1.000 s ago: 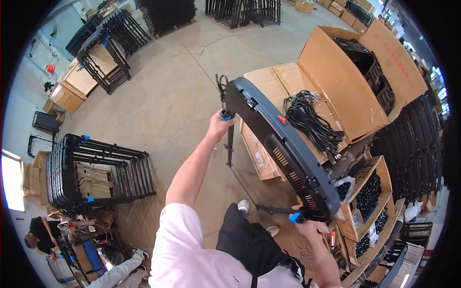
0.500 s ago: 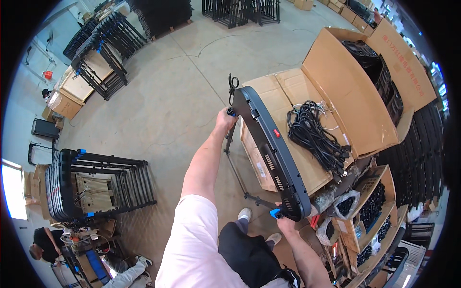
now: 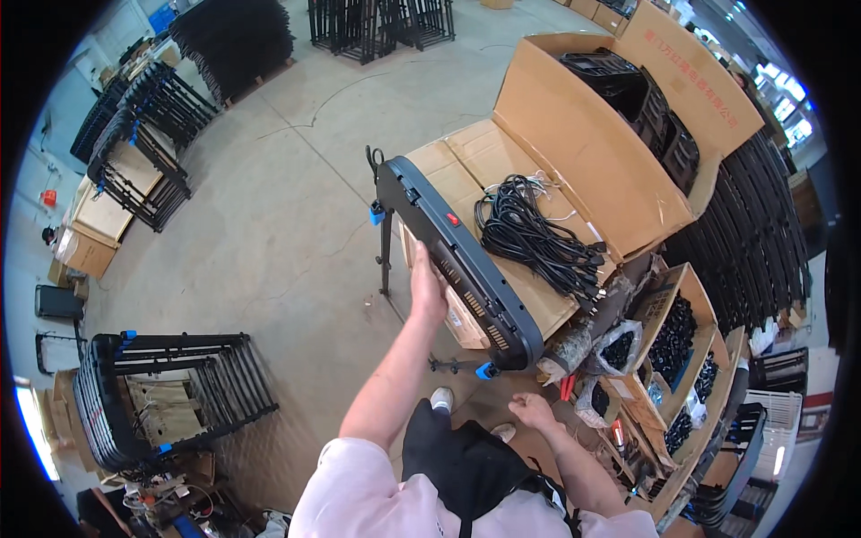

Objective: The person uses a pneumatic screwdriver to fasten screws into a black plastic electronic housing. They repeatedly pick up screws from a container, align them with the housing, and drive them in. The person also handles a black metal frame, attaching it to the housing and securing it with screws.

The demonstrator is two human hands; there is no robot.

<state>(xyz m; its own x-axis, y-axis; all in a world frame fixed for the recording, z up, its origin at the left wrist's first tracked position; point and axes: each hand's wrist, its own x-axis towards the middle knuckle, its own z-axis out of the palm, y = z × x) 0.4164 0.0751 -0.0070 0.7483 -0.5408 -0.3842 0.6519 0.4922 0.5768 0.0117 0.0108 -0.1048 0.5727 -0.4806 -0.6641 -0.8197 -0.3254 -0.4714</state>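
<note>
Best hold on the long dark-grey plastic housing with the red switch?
Probably both rounded ends of the housing, from the wearer's side: left hand far end, right hand near end. It's long and narrow, vented face toward them; coiled black cables on brown cardboard lie beyond.

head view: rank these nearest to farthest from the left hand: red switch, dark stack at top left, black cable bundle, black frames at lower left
From the left hand:
1. Red switch: on the black unit's edge
2. Black cable bundle: right, on cardboard
3. Black frames: lower left
4. Dark stack: top left, background
</note>
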